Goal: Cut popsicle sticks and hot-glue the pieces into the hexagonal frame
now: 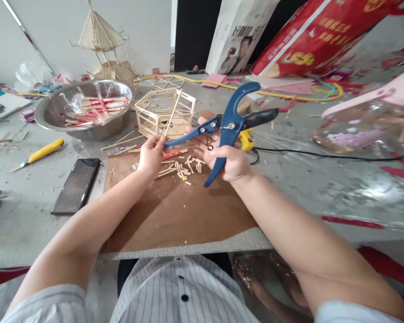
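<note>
My left hand [151, 157] pinches a thin wooden stick [174, 112], which slants up to the right. A blue pipe cutter [232, 116] with a hooked jaw lies in my right hand [230, 163], the thumb over its lower handle and the other fingers partly hidden behind it. Its other handle reaches left to my left fingertips; whether they grip it too I cannot tell. Just behind my hands stands a frame of wooden sticks [148, 110]. Below them, short cut stick pieces [188, 168] lie scattered on a brown mat [175, 215].
A steel bowl [84, 130] of red-wrapped sticks stands left, near a yellow utility knife [45, 150] and a phone [76, 186]. A stick pagoda [101, 36] rises behind. A yellow glue gun [246, 140] with black cord lies right, before a pink-lidded clear container [357, 121].
</note>
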{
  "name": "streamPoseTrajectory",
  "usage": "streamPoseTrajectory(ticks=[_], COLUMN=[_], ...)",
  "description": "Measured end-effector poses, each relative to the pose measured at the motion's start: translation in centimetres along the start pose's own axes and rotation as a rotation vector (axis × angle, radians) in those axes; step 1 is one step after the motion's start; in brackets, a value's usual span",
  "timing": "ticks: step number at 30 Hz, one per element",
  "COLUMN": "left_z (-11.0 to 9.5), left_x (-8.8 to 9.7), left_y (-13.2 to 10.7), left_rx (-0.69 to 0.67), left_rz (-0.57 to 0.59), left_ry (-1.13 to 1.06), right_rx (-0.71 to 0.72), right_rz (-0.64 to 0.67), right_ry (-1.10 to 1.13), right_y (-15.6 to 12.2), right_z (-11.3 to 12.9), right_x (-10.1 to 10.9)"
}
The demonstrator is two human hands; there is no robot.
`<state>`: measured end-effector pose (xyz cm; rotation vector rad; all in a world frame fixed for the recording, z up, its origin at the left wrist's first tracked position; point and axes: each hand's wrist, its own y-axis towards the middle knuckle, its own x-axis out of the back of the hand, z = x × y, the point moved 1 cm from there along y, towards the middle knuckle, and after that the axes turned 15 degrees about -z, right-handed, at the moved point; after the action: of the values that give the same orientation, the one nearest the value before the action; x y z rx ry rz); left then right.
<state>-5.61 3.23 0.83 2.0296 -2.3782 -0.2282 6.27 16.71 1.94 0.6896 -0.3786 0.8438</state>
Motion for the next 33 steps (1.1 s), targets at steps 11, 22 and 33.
streamPoseTrajectory(ticks=[11, 22, 33], left_z=[-0.4, -1.2, -1.4], left_x=[0.4, 0.3, -0.2], left_y=[0.0, -0.8, -2.2], left_rx=[-0.172, -0.188, -0.235], left_rz=[0.084, 0.166, 0.276], left_ry=[0.074, -0.008, 0.038], right_rx=[-0.006, 0.122, 0.213], right_rz=[-0.237, -0.150, -0.078], right_ry=[-0.077, -0.581, -0.470], right_y=[0.0, 1.5, 0.2], right_z=[1.5, -1.2, 0.2], right_x=[1.8, 0.6, -0.6])
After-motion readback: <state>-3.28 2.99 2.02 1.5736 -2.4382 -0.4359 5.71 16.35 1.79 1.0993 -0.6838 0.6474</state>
